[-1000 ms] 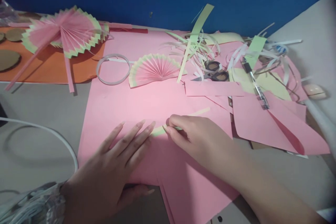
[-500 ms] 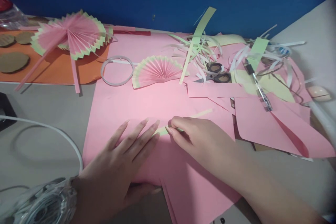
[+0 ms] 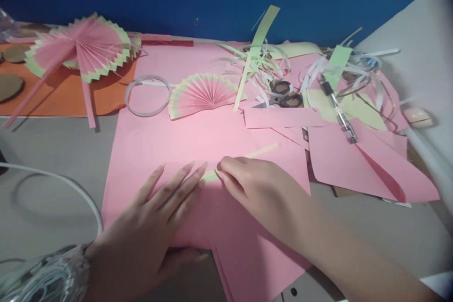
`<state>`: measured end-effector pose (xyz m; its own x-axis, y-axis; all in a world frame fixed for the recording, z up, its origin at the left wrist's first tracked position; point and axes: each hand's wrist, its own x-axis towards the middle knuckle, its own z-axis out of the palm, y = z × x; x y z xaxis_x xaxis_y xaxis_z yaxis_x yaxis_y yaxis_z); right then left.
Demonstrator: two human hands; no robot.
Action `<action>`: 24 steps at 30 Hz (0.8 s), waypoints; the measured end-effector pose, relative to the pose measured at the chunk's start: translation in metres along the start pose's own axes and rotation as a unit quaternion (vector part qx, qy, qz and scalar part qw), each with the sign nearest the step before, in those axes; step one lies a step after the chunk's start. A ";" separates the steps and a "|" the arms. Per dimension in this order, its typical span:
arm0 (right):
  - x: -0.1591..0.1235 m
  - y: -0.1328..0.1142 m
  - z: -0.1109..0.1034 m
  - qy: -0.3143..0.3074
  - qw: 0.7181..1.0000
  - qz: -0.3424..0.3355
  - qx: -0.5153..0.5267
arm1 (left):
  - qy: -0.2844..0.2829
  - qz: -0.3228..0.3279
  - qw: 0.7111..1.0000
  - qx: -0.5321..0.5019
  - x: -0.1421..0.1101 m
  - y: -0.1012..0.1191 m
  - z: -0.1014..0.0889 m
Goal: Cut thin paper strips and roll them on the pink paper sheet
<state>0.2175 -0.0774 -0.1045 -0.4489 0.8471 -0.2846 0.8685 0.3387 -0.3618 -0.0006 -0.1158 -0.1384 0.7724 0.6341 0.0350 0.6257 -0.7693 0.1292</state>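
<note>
My left hand [image 3: 161,214] lies flat with fingers spread on a large sheet of pink paper [image 3: 145,137]. Its fingertips press at the left end of a narrow pale yellow-green paper strip [image 3: 264,151]. My right hand [image 3: 253,184] is closed in a pinch on that strip, just right of the left fingertips. The strip's far end pokes out beyond my right knuckles; its middle is hidden under the hand. Beyond my hands, on the pink paper, rests a pleated pink paper fan [image 3: 205,96] with a yellow-green rim.
At the back left a larger pleated fan [image 3: 102,45] lies on orange paper [image 3: 109,99]. A tape ring [image 3: 147,113] is left of the small fan. Scissors [image 3: 292,100], shredded paper [image 3: 262,63], a pen [image 3: 341,115] and folded pink paper [image 3: 357,170] crowd the right. A white cable [image 3: 71,181] curves at left.
The whole scene has shifted a little to the left as the camera turned. Both hands keep nearly the same place on the pink paper, the right still pinching the strip.
</note>
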 end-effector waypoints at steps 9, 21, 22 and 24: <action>0.000 0.002 -0.001 0.002 1.000 0.021 0.011 | 0.013 -0.015 1.000 -0.016 0.000 0.001 0.000; -0.004 0.004 0.000 -0.002 1.000 0.020 0.022 | 0.013 -0.002 1.000 0.004 0.002 -0.001 -0.001; -0.005 0.004 0.000 -0.002 1.000 0.017 0.022 | 0.013 -0.003 1.000 0.005 0.002 -0.001 -0.001; -0.005 0.003 0.000 -0.005 1.000 0.014 0.022 | 0.012 -0.004 1.000 0.005 0.002 -0.001 -0.001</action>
<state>0.2225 -0.0805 -0.1046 -0.4275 0.8515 -0.3036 0.8705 0.2972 -0.3923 0.0006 -0.1139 -0.1371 0.7645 0.6420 0.0574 0.6331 -0.7646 0.1207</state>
